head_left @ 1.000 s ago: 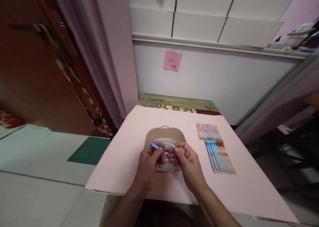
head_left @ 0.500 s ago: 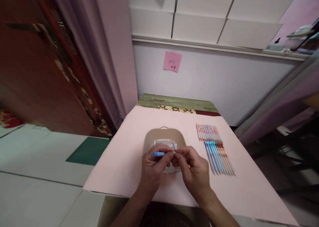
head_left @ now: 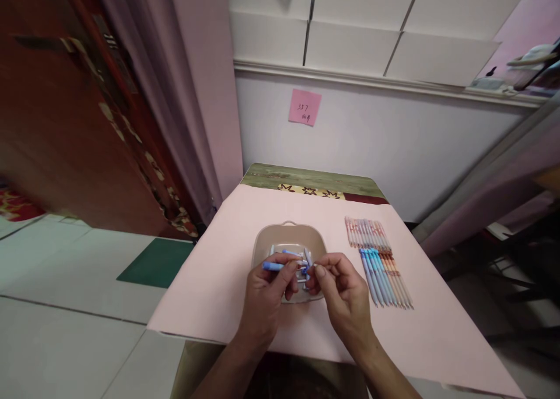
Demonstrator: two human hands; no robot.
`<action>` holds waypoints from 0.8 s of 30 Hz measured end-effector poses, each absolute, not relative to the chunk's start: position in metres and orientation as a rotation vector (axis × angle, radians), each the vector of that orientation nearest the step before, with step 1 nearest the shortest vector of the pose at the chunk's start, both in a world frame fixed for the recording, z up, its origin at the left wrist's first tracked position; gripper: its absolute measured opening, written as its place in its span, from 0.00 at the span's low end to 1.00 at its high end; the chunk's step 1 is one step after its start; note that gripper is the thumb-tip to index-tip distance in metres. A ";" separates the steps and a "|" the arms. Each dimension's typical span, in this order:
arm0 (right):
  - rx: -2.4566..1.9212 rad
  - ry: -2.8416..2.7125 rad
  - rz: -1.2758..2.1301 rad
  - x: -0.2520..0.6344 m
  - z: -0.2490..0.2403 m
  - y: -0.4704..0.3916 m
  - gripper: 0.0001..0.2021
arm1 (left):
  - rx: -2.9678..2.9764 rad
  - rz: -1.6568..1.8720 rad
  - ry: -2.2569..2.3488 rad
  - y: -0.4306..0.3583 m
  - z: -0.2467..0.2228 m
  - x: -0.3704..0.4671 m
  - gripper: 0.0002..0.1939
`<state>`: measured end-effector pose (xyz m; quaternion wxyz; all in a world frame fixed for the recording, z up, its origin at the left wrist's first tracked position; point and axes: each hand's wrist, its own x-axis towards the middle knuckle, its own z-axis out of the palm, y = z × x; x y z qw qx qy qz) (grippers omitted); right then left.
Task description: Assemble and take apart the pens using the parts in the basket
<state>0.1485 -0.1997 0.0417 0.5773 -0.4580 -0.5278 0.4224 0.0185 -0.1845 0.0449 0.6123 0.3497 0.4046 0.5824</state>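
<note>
Over a beige plastic basket (head_left: 284,232), my left hand (head_left: 265,303) is closed around a blue pen piece (head_left: 272,266) lying sideways between thumb and fingers. My right hand (head_left: 347,294) pinches a small pale piece (head_left: 315,265) at its thumb and forefinger tips; what exactly it is, I cannot make out. A small gap separates the two hands. Below them, loose blue and white pen parts (head_left: 291,252) lie in the basket, partly hidden by my fingers.
Right of the basket, blue pens (head_left: 373,276) and brown-topped pens (head_left: 396,279) lie side by side. Behind them is a row of pale patterned pens (head_left: 366,234). A pink sheet (head_left: 210,294) covers the table. A pink note (head_left: 304,107) is on the wall behind.
My hands have moved apart, the right one slightly rightward with the small pale piece. The blue piece has shifted a little left with my left hand. More parts in the basket show.
</note>
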 end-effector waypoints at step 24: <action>-0.949 -0.652 1.654 0.148 0.030 -0.187 0.16 | 0.817 1.342 1.089 -0.172 0.017 0.005 0.11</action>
